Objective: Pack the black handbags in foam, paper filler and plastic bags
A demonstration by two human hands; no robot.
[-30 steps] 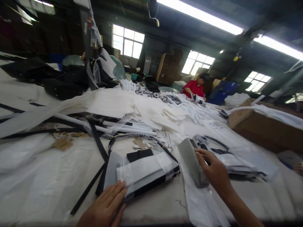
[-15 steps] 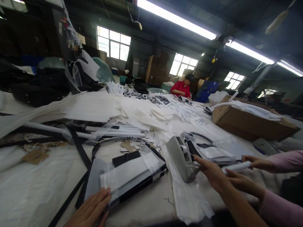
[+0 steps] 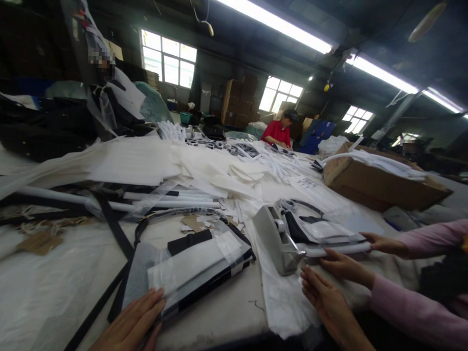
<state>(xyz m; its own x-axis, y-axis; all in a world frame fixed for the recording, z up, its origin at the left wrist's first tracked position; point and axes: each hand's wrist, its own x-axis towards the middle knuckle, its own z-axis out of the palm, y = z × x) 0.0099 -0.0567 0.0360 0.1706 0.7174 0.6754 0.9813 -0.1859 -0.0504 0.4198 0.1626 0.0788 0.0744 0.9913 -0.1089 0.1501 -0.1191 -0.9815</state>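
Note:
My left hand [image 3: 134,323] lies with outstretched fingers on the near left edge of a flat black bag [image 3: 211,279]. White paper and clear plastic wrap [image 3: 194,263] cover much of this bag, and its wrapped strap [image 3: 186,211] arcs behind it. Just in front of a grey tape dispenser [image 3: 279,246], my right hand [image 3: 327,304] is apart from it, fingers drawn together. Whatever sits between those fingertips is too small to make out. White plastic sheeting [image 3: 287,305] lies under the dispenser and hangs over the table edge.
At right, a co-worker's pink-sleeved hands [image 3: 349,266] hold a white tube [image 3: 337,249] beside another wrapped bag [image 3: 328,230]. White foam sheets [image 3: 130,159] are heaped behind, with a cardboard box [image 3: 383,186] at back right. Black straps [image 3: 113,227] lie at left.
My right hand has come off the dispenser, moving down and toward me. The co-worker's hands have brought the white tube left, against the other bag. My left hand stays on the bag.

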